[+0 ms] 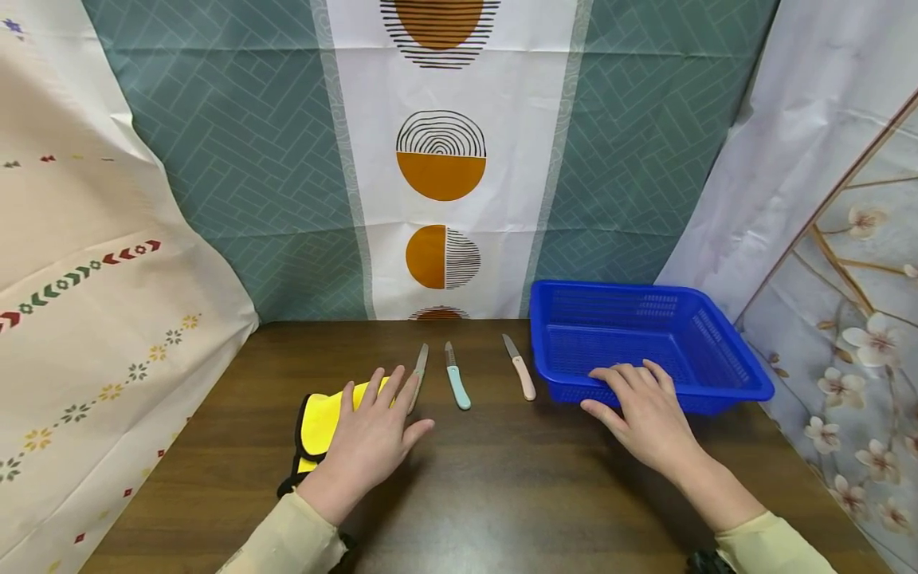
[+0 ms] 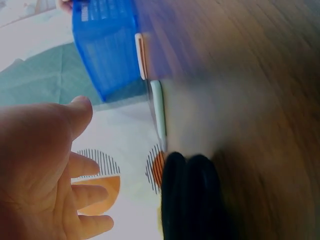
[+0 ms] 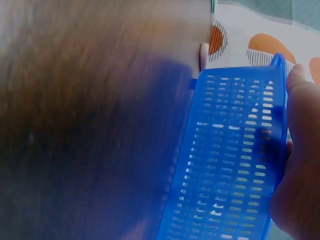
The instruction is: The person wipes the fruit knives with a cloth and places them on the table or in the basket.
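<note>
My left hand [image 1: 369,442] is over a yellow cloth item with black trim [image 1: 315,426], its fingers spread and holding nothing. Its fingertips partly cover a small knife with a pale green handle [image 1: 419,375]. To the right lie a paring knife with a turquoise handle [image 1: 459,387] and one with a pink handle [image 1: 523,379], both blades pointing away. At the front rim of a blue plastic basket [image 1: 724,392] is my right hand [image 1: 645,418], fingers loosely bent over the rim and thumb in front. Whether it touches the rim, I cannot tell.
The brown wooden table [image 1: 488,494] runs back to a green and white patterned curtain [image 1: 287,159]. A cream cloth [image 1: 107,319] hangs on the left, a floral cloth [image 1: 861,383] on the right. The basket stands at the table's back right, against the cloth.
</note>
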Action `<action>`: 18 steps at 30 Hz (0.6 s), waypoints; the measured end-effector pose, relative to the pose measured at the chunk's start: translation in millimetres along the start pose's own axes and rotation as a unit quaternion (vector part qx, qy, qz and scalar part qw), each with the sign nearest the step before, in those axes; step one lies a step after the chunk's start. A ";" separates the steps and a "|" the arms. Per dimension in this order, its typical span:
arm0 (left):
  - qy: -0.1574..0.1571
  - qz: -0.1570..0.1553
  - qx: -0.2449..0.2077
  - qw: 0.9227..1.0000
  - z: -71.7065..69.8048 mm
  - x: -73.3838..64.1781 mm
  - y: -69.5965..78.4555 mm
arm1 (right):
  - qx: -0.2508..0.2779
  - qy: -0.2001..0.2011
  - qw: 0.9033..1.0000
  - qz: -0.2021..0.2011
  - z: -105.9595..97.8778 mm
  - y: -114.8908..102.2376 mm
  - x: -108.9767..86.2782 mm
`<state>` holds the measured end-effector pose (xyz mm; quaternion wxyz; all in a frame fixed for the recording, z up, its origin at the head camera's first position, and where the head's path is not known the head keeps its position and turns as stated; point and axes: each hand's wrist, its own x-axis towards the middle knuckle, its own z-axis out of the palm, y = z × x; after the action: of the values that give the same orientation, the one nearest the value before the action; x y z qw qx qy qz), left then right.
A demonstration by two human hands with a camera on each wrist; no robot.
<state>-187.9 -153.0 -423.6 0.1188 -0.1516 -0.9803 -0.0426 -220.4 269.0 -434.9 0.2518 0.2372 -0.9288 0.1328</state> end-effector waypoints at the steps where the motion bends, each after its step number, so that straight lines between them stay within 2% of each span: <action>1: 0.001 -0.002 0.002 1.000 0.8 -0.2 -2.1 | 0.001 -0.001 1.000 0.000 -0.3 1.0 0.3; 18: -0.027 -0.061 -0.004 0.998 11.6 -4.4 -41.4 | 0.018 0.008 1.000 -0.010 -0.3 15.0 2.9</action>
<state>-199.1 -192.3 -437.9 0.0891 -0.0931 -0.9904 -0.0492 -230.1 280.9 -435.0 0.2566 0.2503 -0.9216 0.1488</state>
